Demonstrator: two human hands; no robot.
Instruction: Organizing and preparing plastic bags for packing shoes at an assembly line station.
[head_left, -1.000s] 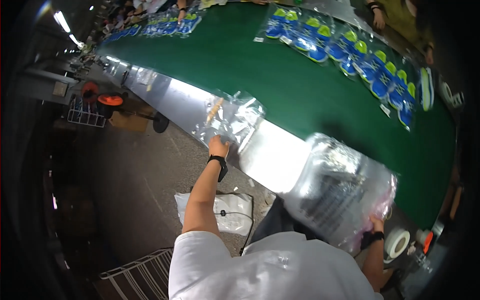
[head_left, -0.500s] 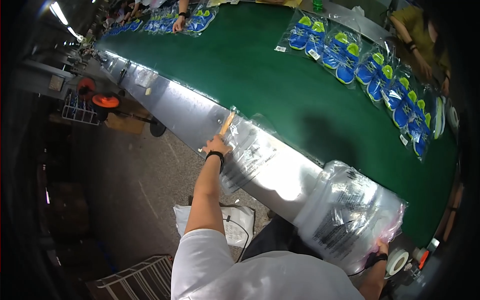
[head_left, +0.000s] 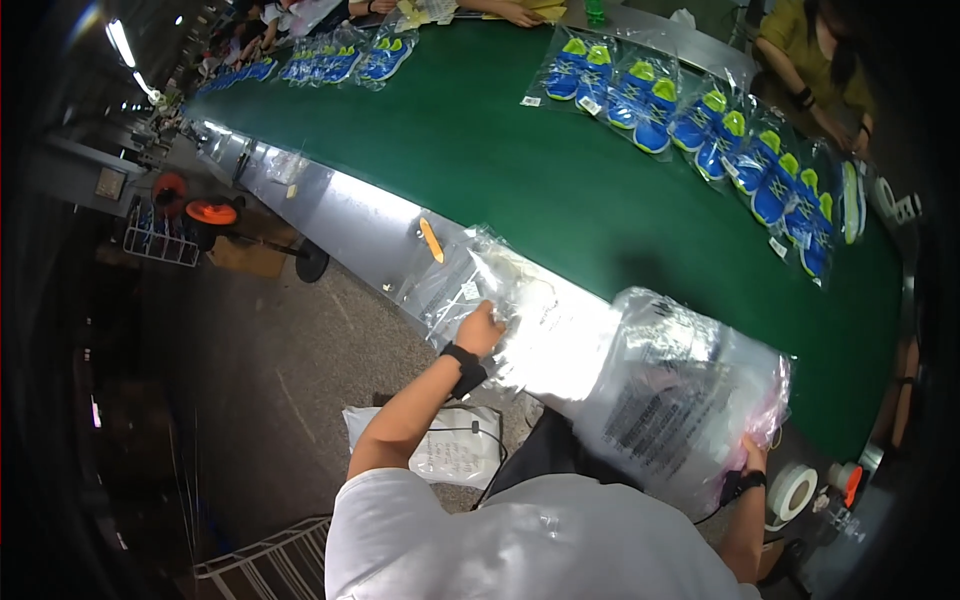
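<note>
My left hand [head_left: 480,328] is closed at the metal ledge, its fingers gathered on a loose clear plastic bag [head_left: 462,284]. Just beyond it lies a slim orange-yellow strip-shaped object [head_left: 431,241], untouched; its exact kind is unclear. At the right, a thick stack of clear printed plastic bags [head_left: 655,405] lies across the ledge in front of me. My right hand [head_left: 752,456] grips the stack's right end, where the plastic looks pinkish; some of its fingers are hidden.
Beyond the ledge runs a green conveyor belt [head_left: 470,140] carrying bagged blue shoes [head_left: 640,105]. A person [head_left: 815,75] stands across it at the right. Tape rolls [head_left: 793,492] sit beside my right hand. A white package [head_left: 455,445] and a fan [head_left: 212,212] are at lower left.
My left hand has come back from beside the orange-yellow strip toward me and to the right, onto the loose bag. My right hand keeps its grip. The view has shifted slightly.
</note>
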